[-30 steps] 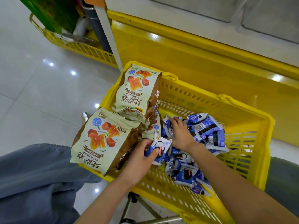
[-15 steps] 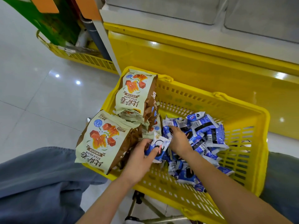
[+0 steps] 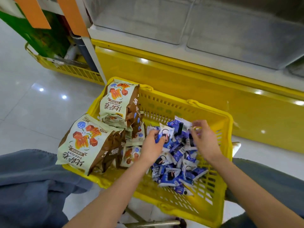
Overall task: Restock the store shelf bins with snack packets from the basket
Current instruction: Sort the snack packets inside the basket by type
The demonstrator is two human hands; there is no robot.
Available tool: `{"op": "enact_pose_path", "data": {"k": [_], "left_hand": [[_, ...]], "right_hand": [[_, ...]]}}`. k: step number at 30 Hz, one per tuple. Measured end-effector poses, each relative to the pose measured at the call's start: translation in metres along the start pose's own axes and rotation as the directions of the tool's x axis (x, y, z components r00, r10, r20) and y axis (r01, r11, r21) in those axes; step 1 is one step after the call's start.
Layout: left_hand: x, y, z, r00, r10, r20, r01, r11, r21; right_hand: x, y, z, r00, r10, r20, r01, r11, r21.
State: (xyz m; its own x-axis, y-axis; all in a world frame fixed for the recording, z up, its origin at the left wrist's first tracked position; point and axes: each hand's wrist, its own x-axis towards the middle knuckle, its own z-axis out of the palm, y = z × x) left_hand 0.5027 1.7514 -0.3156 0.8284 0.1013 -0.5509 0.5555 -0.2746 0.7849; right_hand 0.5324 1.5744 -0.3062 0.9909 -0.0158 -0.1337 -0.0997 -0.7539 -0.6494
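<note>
A yellow plastic basket [image 3: 184, 106] sits in front of me, holding a heap of small blue-and-white snack packets [image 3: 176, 162] on its right side. Large cream-and-brown snack bags [image 3: 85, 142] lean over its left rim, one more bag [image 3: 120, 101] upright at the back left. My left hand [image 3: 151, 147] is closed on a few blue-and-white packets [image 3: 165, 134]. My right hand [image 3: 204, 139] is raised just above the heap, fingertips pinching the end of a packet [image 3: 182, 125]. Above the yellow shelf front are clear shelf bins [image 3: 246, 35].
The yellow shelf base [image 3: 197, 83] stands right behind the basket. A second yellow basket [image 3: 69, 69] with green packaging lies on the floor at the left. My legs in blue trousers [image 3: 28, 183] flank the basket. Glossy white floor tiles [image 3: 32, 104] lie to the left.
My right hand lifted out of the heap and moved right, drawing a packet up. My left hand shifted right and up with its packets. The view tilted up towards the bins.
</note>
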Motion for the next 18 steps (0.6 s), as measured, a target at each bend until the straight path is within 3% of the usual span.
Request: {"op": "enact_pose_path", "data": {"k": [3,6,8,10,12,15,18], "left_hand": [[0.006,0.013,0.038,0.992,0.002,0.124,0.004,0.999,-0.046],[0.007,0.014,0.061,0.946,0.035,0.323,-0.068,0.993,0.092],[0.003,0.009,0.064,0.868,0.038,0.495,-0.156,0.968,0.198],[-0.001,-0.002,0.058,0.820,0.043,0.571,-0.238,0.933,0.271],[-0.003,-0.016,0.040,0.853,0.048,0.520,-0.257,0.905,0.338],[0.002,-0.044,-0.006,0.938,0.046,0.344,-0.214,0.858,0.468],[0.014,-0.064,-0.040,0.977,0.040,0.211,-0.155,0.812,0.563]], "right_hand": [[-0.006,0.016,-0.019,0.997,0.062,-0.055,-0.065,0.996,-0.059],[-0.017,0.023,-0.021,1.000,0.029,-0.003,-0.029,0.989,-0.142],[-0.026,0.023,-0.016,0.990,-0.047,0.135,0.070,0.983,-0.169],[-0.032,0.023,-0.007,0.927,-0.081,0.366,0.174,0.958,-0.229],[-0.038,0.022,0.003,0.862,-0.059,0.503,0.236,0.925,-0.297],[-0.040,0.017,0.020,0.871,-0.054,0.488,0.191,0.953,-0.236],[-0.035,0.006,0.047,0.845,-0.046,0.534,0.127,0.985,-0.116]]}}
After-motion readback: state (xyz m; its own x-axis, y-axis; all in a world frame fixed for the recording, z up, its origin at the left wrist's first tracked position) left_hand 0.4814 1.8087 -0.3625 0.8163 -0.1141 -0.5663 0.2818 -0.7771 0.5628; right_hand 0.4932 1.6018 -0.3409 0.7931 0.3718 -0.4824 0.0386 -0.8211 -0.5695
